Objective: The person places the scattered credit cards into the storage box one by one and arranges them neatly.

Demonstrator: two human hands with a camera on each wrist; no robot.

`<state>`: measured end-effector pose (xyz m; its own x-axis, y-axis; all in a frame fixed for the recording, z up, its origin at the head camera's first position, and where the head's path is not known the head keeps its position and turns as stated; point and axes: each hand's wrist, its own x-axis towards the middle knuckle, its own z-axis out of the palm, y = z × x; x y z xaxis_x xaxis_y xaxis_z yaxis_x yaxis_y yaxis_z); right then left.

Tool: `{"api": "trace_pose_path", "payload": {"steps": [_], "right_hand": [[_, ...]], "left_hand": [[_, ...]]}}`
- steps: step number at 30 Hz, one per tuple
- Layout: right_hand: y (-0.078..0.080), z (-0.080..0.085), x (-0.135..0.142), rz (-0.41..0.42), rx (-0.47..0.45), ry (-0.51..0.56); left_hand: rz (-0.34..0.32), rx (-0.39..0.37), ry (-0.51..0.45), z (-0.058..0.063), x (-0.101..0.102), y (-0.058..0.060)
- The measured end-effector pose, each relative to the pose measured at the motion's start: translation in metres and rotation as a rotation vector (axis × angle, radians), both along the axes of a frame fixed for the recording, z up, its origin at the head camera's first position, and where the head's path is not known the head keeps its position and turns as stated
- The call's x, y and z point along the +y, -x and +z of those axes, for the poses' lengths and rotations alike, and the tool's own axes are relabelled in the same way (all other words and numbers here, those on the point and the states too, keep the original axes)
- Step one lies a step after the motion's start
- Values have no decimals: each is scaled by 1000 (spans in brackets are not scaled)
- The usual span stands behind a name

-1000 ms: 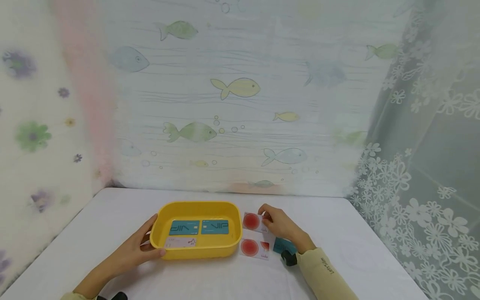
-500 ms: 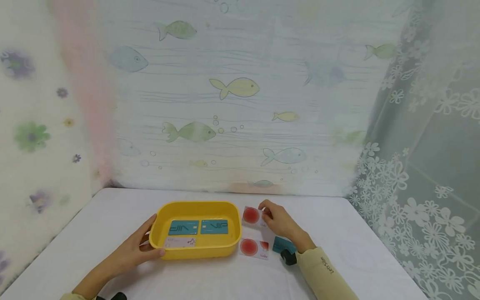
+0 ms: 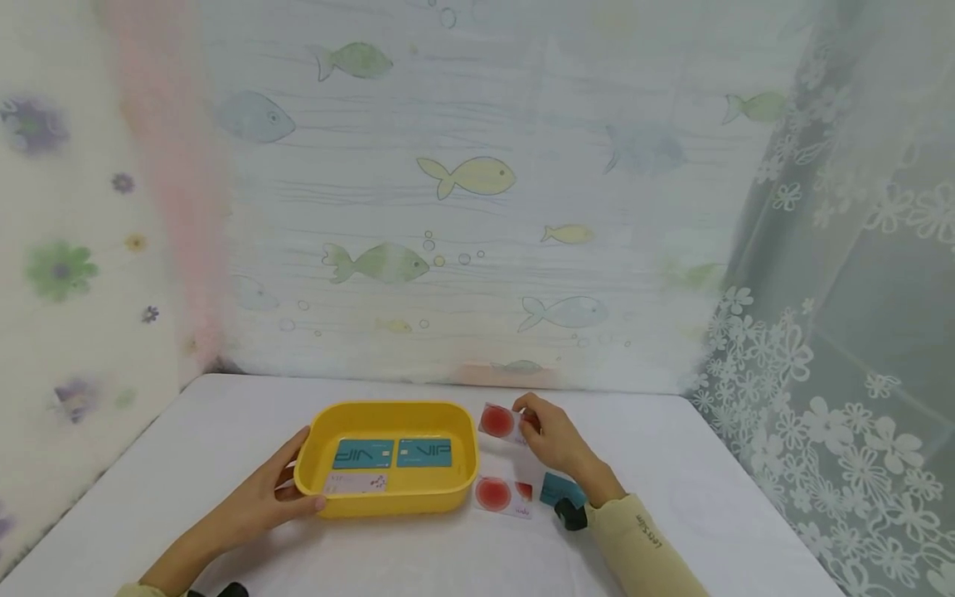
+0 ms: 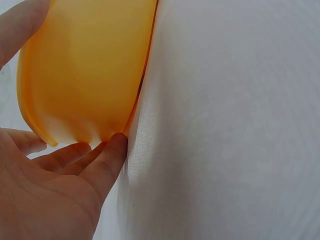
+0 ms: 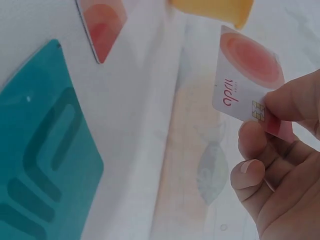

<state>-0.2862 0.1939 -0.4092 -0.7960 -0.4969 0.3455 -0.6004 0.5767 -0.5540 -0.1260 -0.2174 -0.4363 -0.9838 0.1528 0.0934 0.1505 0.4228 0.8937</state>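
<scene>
My right hand [image 3: 555, 435] pinches a white chip card with red circles [image 5: 250, 62] between thumb and fingers, raised off the table in the right wrist view. Below it, a similar red-circle card [image 3: 503, 496] lies flat beside the yellow plastic tray [image 3: 395, 504]. A teal card [image 3: 559, 489] lies under my right forearm, partly covered by it. Gripping the tray's left end is my left hand [image 3: 257, 497], thumb at the front and fingers along the outer wall [image 4: 90, 60]. Inside the tray are two teal VIP cards [image 3: 363, 453] and a pale pink card [image 3: 356, 482].
A white cloth [image 3: 418, 555] covers the table. Behind it hangs a fish-patterned sheet [image 3: 462, 207], with a lacy flowered curtain [image 3: 865, 398] on the right and a flower-printed sheet [image 3: 89, 332] on the left.
The pinched red-circle card has risen slightly off the table and away from the lower card. My left hand and the tray have stayed in place.
</scene>
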Motion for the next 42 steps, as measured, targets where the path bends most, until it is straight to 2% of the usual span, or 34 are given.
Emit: {"api": "trace_pose_path", "payload": {"steps": [7, 11, 24, 34, 42], "right_hand": [[2, 12, -2, 14, 97, -10], [1, 19, -5, 15, 121, -23], [-6, 41, -29, 86, 77, 1], [-9, 40, -56, 165, 44, -45], [-10, 40, -76, 283, 12, -60]], "left_hand": [[14, -12, 27, 0, -3, 2], [17, -25, 34, 0, -3, 4], [-5, 2, 1, 0, -3, 4], [4, -16, 12, 2, -2, 3], [-10, -11, -22, 1, -2, 2]]}}
